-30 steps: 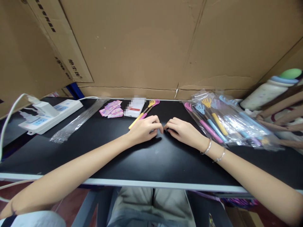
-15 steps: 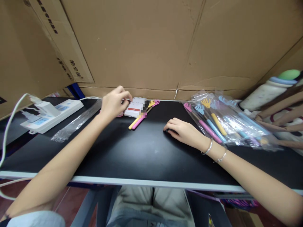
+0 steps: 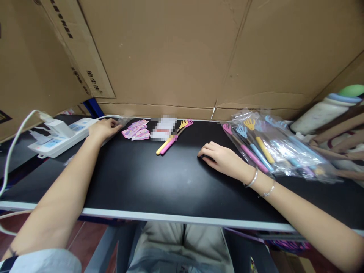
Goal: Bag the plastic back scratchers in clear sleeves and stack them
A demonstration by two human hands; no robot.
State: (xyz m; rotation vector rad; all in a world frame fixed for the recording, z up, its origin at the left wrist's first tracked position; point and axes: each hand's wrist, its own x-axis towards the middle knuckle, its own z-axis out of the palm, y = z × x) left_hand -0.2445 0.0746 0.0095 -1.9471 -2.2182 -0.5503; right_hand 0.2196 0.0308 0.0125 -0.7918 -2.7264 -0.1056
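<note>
I see a broad open stretch across the front of the worktop (image 3: 153, 185), and a lane running back between the paired scratchers (image 3: 169, 145) and the right hand (image 3: 220, 156) until the cardboard wall (image 3: 170, 57) blocks it. Leftward, the phone (image 3: 163, 129), cards (image 3: 137, 130) and power strip (image 3: 61, 139) crowd the back; rightward, the bagged scratchers (image 3: 287, 151) and bottle (image 3: 318, 115) close off passage.

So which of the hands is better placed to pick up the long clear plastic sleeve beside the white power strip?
Likely the left hand: it lies over the sleeve, though contact is unclear. The right hand rests on the black tabletop, small pink-printed cards between it and the sleeve.
</note>
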